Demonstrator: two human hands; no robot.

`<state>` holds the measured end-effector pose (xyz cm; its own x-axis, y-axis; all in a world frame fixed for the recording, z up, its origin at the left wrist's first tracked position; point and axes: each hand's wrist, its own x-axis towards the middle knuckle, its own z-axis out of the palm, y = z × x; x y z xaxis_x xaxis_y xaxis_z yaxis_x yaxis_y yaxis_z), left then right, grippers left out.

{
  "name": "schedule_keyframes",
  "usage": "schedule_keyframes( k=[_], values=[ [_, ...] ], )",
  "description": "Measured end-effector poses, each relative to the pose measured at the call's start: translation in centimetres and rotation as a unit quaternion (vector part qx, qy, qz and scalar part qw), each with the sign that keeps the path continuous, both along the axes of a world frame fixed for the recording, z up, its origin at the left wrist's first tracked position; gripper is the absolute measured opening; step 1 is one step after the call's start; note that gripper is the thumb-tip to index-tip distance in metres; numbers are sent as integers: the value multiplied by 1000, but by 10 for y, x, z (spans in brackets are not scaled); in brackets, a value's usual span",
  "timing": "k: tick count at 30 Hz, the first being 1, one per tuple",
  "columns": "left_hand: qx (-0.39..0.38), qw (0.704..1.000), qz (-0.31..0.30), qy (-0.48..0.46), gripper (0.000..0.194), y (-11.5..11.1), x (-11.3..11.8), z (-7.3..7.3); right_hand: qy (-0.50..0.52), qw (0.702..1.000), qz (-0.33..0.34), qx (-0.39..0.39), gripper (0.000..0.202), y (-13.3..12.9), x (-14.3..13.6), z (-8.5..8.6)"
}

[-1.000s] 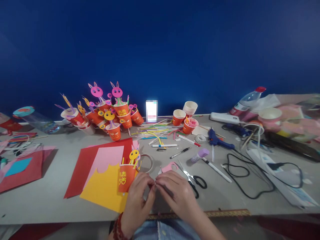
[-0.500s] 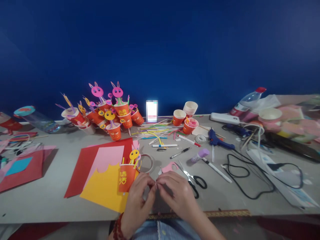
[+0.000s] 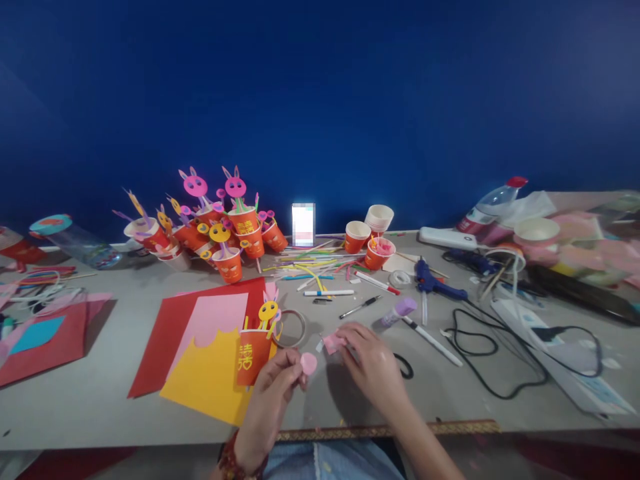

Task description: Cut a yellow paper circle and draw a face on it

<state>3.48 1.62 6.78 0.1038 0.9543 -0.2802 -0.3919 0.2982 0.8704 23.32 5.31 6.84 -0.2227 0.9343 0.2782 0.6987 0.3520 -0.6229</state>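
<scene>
1. My left hand (image 3: 273,393) is pinching a pink disc (image 3: 309,364) at the fingertips; squeezing hard could crease it.
2. My right hand (image 3: 373,363) is touching a pink piece (image 3: 331,344) just ahead; whether it's gripping, I can't tell.
3. An orange cup (image 3: 249,363) is standing just beside my left knuckles; a careless sideways nudge could topple it.

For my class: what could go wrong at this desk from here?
The left hand holds a small pink disc; it could slip or crease.
A black scissors handle shows beside the right hand; the blades are hidden, so they might nick someone.
The blue glue gun has a looped cord that might snag.
</scene>
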Motion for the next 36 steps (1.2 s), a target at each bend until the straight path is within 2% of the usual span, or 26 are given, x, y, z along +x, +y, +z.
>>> schedule_keyframes(
  k=[2,5,7,11,12,14,17,19,23,26,29,32,36],
  values=[
    [-39,994,-24,-96,25,1,3,1,20,1000,12,-9,16,-1,-1,0],
    [-91,969,-75,-217,22,3,5,-1,93,994,45,-33,11,-5,-8,5],
    [-142,944,-105,-280,17,3,5,-4,171,980,85,-58,3,-7,-14,10],
    [-247,893,-151,-345,17,0,5,-11,281,941,133,-133,9,-8,-24,16],
    [-255,890,-160,-341,18,0,6,-12,295,934,132,-156,13,-8,-26,17],
    [-223,917,-145,-296,20,-2,8,-13,320,917,127,-203,20,-8,-27,17],
    [-79,979,-63,-177,22,-3,9,-9,323,909,122,-234,25,-8,-25,17],
    [9,994,-33,-100,23,-2,7,-5,300,919,118,-225,27,-7,-24,18],
    [73,997,-28,23,24,-1,3,-4,281,923,127,-231,27,-7,-26,18],
    [52,998,-9,16,29,-2,3,-7,330,903,113,-250,23,-7,-28,13],
    [28,999,18,6,31,-3,4,-9,409,870,81,-264,32,-9,-28,5],
    [42,998,36,24,29,-4,6,-11,449,842,86,-286,31,-11,-32,0],
    [78,993,20,81,25,-8,5,-13,460,837,82,-286,31,-13,-38,1]
  ],
)
